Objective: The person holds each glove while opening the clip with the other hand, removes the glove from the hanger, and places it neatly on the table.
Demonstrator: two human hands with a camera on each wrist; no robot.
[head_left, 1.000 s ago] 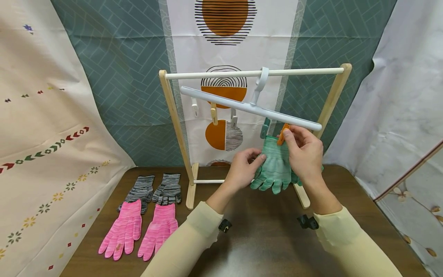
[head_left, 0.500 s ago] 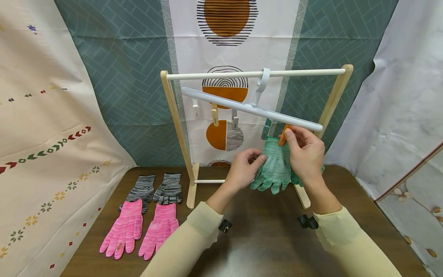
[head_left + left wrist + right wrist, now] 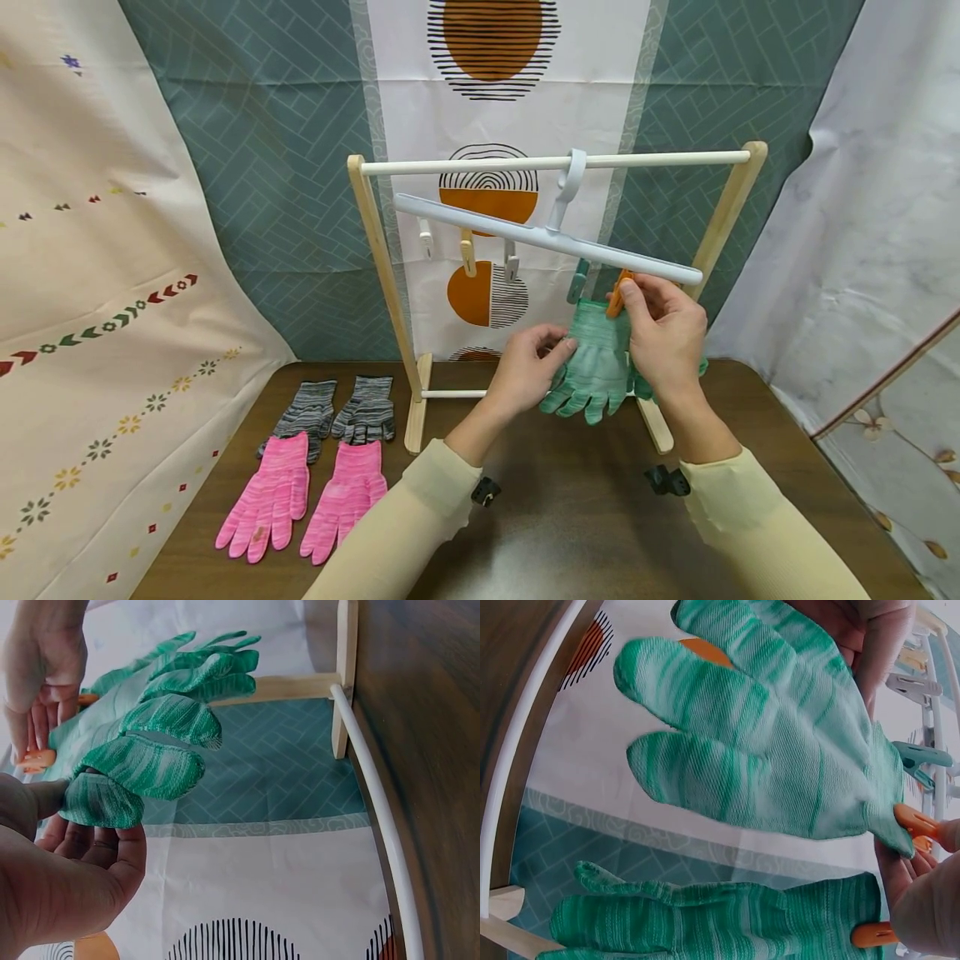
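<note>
A green striped knit glove (image 3: 597,358) hangs, fingers down, below the right half of a pale hanger (image 3: 525,232). My left hand (image 3: 528,367) pinches its side edge between thumb and fingers, as the left wrist view also shows. With my right hand (image 3: 667,333) I pinch an orange clothespin (image 3: 618,296) at the glove's cuff. A second green glove (image 3: 727,919) hangs beside it, with another orange clothespin (image 3: 874,934) on its cuff. A teal clothespin (image 3: 577,282) hangs just left of the held one. My right hand hides much of the second glove in the head view.
The hanger tilts down to the right on the white bar of a wooden rack (image 3: 555,163). White, yellow (image 3: 468,252) and grey clothespins hang along its left half. Two pink gloves (image 3: 273,492) and two grey fingerless gloves (image 3: 366,408) lie on the table's left side.
The hanger's left end has dipped slightly, and the held glove sits a little lower. Both hands keep their grips almost in place.
</note>
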